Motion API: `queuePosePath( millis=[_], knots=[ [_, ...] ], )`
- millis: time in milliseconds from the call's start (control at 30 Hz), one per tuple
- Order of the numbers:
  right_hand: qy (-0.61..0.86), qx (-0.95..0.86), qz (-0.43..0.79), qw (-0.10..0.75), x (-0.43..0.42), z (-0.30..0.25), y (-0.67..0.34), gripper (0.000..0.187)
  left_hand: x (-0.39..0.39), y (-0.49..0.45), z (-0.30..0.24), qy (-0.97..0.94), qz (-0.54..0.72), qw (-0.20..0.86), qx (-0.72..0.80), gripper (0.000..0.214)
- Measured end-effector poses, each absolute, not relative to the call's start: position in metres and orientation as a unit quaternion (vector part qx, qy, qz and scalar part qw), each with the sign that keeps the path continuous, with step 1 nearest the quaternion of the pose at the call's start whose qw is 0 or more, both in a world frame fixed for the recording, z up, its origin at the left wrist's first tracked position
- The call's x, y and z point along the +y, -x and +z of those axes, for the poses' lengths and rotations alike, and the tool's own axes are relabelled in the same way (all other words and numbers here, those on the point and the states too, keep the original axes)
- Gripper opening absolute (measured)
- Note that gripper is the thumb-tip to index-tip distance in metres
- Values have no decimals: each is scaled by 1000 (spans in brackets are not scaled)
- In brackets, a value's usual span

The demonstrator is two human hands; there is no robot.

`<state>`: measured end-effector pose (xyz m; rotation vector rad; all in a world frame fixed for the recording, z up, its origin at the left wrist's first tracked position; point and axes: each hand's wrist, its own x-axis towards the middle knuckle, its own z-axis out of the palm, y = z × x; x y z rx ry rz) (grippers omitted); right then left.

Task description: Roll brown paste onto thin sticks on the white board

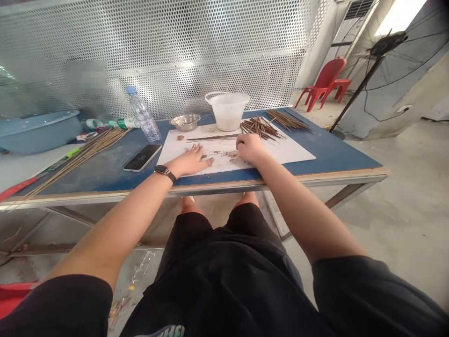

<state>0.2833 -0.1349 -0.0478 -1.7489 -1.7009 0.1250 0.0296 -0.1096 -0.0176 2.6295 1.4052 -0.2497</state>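
Observation:
My left hand [192, 161] lies flat on a white sheet [287, 150], palm down with its fingers spread, beside scattered brown crumbs [229, 155]. My right hand [249, 147] rests on the sheet with its fingers curled, hiding anything inside them. Close to it lie long thin dark sticks [213, 137], and their right end reaches the hand. Beyond it is a loose pile of brown sticks [260, 127], with a second bundle [287, 120] farther right. A small brown lump [180, 137] sits near the sheet's far left corner.
The blue table [336, 157] also holds a white plastic pail [227, 112], a steel bowl [184, 122], a water bottle [143, 116], a phone [142, 157] and long pale sticks [80, 157]. A blue basin [35, 133] stands left; a perforated metal panel [196, 56] rises behind.

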Motion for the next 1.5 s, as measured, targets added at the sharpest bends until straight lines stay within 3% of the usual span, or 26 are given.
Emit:
queuePosePath(
  millis=[367,667,1033,1500],
  knots=[
    [671,-613,44,414,-130,-48,-280,20,-159,-11,-11,-878,-91,81,464,121],
    [670,-614,53,414,-134,-47,-281,25,-99,-25,-23,-875,-84,98,467,124],
    [658,-636,59,399,-133,-48,-280,23,-154,-17,-14,-882,-87,74,458,119],
    [644,-658,59,387,-133,-50,-281,21,-111,-34,-11,-868,-78,109,477,124]
  ],
)
